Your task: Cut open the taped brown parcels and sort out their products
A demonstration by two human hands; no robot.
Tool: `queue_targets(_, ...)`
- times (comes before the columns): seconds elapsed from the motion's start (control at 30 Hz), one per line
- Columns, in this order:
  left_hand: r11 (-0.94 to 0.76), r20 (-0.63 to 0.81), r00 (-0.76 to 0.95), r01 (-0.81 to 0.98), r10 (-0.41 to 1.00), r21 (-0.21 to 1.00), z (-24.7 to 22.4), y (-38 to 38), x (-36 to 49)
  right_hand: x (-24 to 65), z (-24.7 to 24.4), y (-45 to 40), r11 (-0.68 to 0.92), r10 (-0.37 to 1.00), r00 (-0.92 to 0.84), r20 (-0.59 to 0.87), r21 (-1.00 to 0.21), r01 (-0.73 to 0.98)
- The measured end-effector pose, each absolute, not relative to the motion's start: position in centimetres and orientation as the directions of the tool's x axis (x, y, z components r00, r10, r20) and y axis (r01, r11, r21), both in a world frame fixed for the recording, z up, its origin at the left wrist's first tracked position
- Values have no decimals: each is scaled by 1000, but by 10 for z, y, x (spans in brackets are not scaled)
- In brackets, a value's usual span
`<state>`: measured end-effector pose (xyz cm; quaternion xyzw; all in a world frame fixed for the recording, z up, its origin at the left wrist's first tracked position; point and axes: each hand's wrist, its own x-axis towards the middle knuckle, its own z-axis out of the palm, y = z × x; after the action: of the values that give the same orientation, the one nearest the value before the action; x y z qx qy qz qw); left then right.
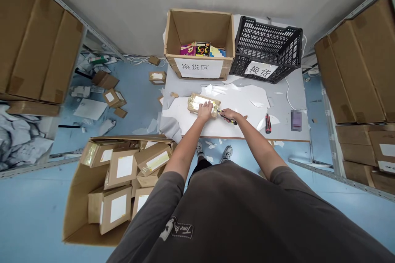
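A small taped cardboard box with a white label lies on the table. My left hand is on top of it, fingers bent over the label and gripping it against the tabletop. In my right hand is a yellow and black utility knife, its front end touching or very near the box's right end. The exact blade contact is too small to make out. To the right, a red and black utility knife lies on the table.
On the white table lie paper scraps and a dark flat rectangular item. Behind stand an open carton with colourful packs and a black plastic crate. At lower left, a large carton holds several parcels. Stacked boxes flank both sides.
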<state>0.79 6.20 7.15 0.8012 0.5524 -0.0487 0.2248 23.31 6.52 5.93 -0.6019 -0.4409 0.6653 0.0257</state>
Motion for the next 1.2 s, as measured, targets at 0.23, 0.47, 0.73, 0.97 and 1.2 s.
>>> queue_targets(0.23,-244,-327,340,921,882,303,71,57,15,229,63,40,-580,606,-271,-748,-648,493)
queue_targets(0.47,-61,-325,224,893,919,445,74,71,13,266,85,49,-388,652,-254,-715,-602,698)
queue_targets(0.73,-258,-304,351,916,886,306,59,99,20,263,92,52,-160,813,-179,-554,-508,846)
queue_targets(0.97,-352,-179,445,851,878,390,29,83,-1,257,87,57,66,860,-268,-434,-427,902)
queue_targets(1.2,-349,-133,439,836,889,424,9,82,-3,258,79,72,303,840,-399,-368,-293,907)
